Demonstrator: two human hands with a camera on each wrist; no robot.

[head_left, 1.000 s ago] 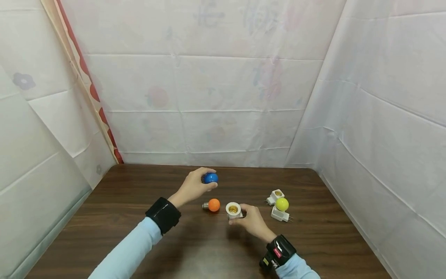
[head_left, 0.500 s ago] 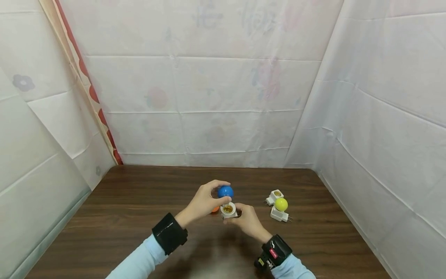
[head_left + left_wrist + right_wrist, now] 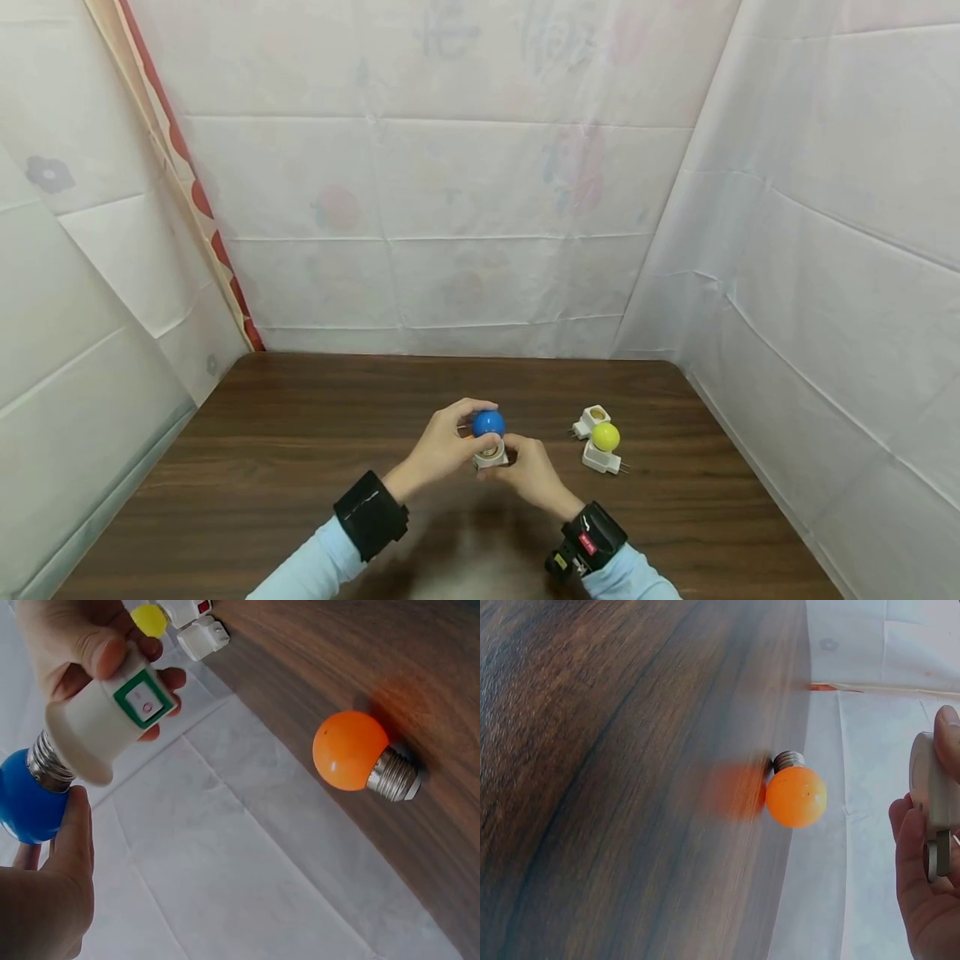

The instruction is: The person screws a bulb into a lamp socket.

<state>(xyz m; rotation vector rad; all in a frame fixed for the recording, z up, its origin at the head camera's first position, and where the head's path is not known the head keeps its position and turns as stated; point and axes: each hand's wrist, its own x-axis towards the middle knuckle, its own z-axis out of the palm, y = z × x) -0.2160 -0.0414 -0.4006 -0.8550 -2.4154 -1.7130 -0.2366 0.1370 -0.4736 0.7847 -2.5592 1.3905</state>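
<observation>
My left hand (image 3: 442,443) pinches a blue light bulb (image 3: 488,422) between thumb and fingers. Its metal screw base points into the mouth of a white bulb socket (image 3: 84,731), with much of the thread still showing in the left wrist view. The right hand (image 3: 534,477) grips that socket from the side, its fingers wrapped round the body; a green-framed switch (image 3: 144,699) shows on it. Both hands are raised over the table. An orange bulb (image 3: 349,750) lies on its side on the wood below them, hidden behind the left hand in the head view.
To the right on the brown table (image 3: 300,417) sits a white plug-in socket carrying a yellow bulb (image 3: 605,437), its metal prongs pointing right. Just behind it stands another white socket (image 3: 592,421) with no bulb. White sheets (image 3: 450,208) hang around the back and sides.
The left hand has brought the blue bulb right and toward me, over the socket's mouth. The right hand has shifted the socket slightly left. The orange bulb has become hidden in the head view.
</observation>
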